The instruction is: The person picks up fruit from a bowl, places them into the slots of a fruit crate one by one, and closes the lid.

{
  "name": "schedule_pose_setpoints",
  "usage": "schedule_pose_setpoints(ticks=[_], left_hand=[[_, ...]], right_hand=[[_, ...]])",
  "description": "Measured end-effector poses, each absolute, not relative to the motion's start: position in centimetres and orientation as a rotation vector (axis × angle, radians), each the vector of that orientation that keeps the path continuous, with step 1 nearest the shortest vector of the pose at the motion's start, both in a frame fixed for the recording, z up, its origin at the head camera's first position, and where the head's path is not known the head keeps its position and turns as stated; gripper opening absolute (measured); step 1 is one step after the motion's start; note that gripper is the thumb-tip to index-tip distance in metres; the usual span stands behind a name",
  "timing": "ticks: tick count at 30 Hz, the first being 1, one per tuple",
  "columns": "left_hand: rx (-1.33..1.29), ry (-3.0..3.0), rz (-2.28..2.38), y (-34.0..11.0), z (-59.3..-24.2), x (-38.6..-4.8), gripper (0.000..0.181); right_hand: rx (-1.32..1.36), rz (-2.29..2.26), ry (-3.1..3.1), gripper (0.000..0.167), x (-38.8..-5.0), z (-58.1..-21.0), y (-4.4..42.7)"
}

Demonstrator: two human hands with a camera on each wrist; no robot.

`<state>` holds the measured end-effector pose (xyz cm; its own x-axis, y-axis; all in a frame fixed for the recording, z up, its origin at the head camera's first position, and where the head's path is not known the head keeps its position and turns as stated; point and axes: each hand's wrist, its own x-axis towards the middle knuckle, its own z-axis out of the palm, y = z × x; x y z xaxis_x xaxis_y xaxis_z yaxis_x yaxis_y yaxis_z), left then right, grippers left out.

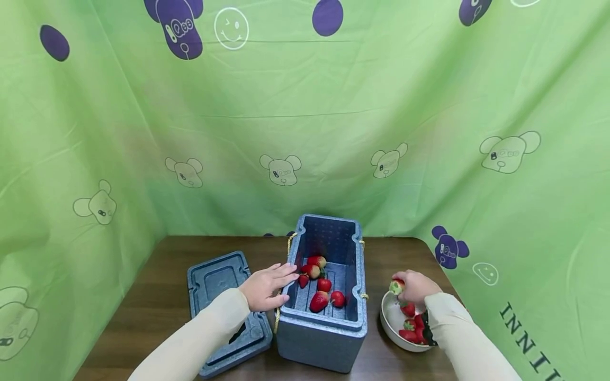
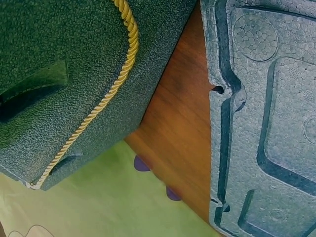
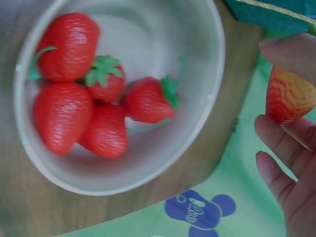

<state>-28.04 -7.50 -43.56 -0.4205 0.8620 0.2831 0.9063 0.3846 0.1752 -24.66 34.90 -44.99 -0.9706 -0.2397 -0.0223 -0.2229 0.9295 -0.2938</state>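
My right hand (image 1: pixel 416 287) pinches a strawberry (image 3: pixel 290 96) between thumb and fingers, above the far rim of a white bowl (image 1: pixel 389 329). Several red strawberries (image 3: pixel 64 118) with green leaves lie in that bowl. My left hand (image 1: pixel 269 287) rests on the left rim of a blue foam box (image 1: pixel 321 344), its fingers extended over the edge. Inside the uncovered box, several strawberries (image 1: pixel 319 301) lie on the ribbed floor. The left wrist view shows the box's side with a yellow rope (image 2: pixel 106 98), but not the hand itself.
The blue foam lid (image 1: pixel 216 278) lies on the brown wooden table (image 1: pixel 152 312), left of the box and partly under my left forearm. Behind and beside the table hangs a green printed cloth (image 1: pixel 305 106). The bowl stands right of the box.
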Motion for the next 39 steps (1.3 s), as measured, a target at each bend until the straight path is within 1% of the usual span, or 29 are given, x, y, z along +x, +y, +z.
schedule_pose_setpoints(ticks=[6, 16, 25, 30, 39], left_hand=[[-1.602, -2.449, -0.469, -7.8, -43.7, -28.3, 0.051], [-1.595, -2.478, -0.474, -7.9, -43.6, -28.3, 0.051], [-1.595, -2.5, -0.456, -7.8, -43.5, -28.2, 0.052], [-1.603, -2.469, -0.448, -7.6, -43.6, -28.3, 0.05], [-1.605, -2.482, -0.448, -7.6, -43.6, -28.1, 0.051]], right_hand=[[-0.367, -0.578, 3.087, 0.052, -26.3, -43.2, 34.7], [-0.207, -1.151, 3.029, 0.055, -28.0, -40.8, 32.2], [-0.176, -1.464, 2.95, 0.054, -29.5, -39.2, 29.8], [-0.167, -1.541, 2.892, 0.055, -30.3, -38.5, 28.7], [-0.118, -1.53, 2.877, 0.056, -31.2, -37.6, 28.0]])
